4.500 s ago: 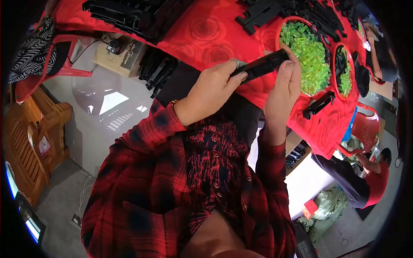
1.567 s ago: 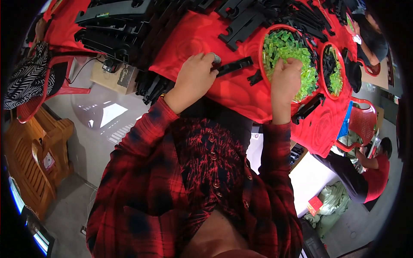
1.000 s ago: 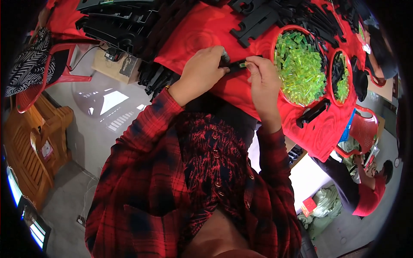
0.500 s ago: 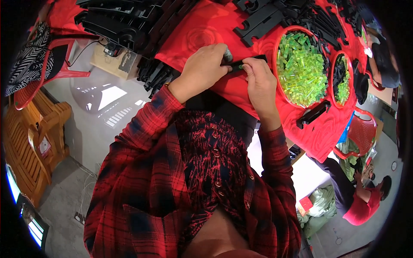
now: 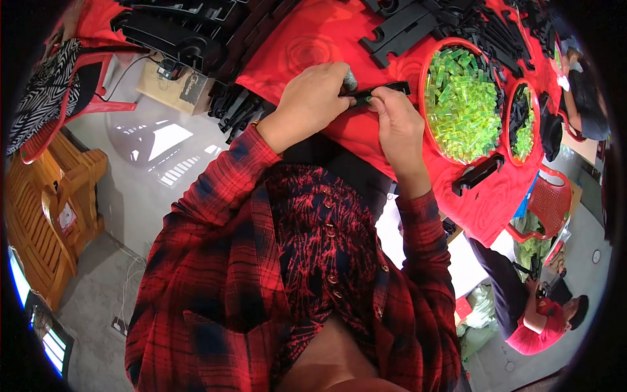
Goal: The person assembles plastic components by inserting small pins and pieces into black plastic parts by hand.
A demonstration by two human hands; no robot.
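Over the table's near edge, my left hand point(image 5: 312, 98) is closed on one end of a slim black plastic part point(image 5: 396, 86). Something grey and speckled point(image 5: 351, 80), perhaps a finger wrap, shows at its index finger. My right hand point(image 5: 400, 124) pinches the same part from the other side. A small green piece point(image 5: 370, 99) glints at the right fingertips; how it sits there is partly hidden. To the right stands a red-rimmed basket point(image 5: 423, 98) full of translucent yellow-green blocks point(image 5: 460, 108).
A smaller red basket point(image 5: 537, 121) holds green and black pieces. Beside it lies a black part point(image 5: 479, 174) on the red tablecloth point(image 5: 483, 212). Black plastic parts point(image 5: 408, 32) pile along the back. Another person point(image 5: 542, 323) sits at the right.
Both hands stay at the black part, with only slight shifts; the right hand sits a touch further right. The person at the right has leaned and moved their arms.
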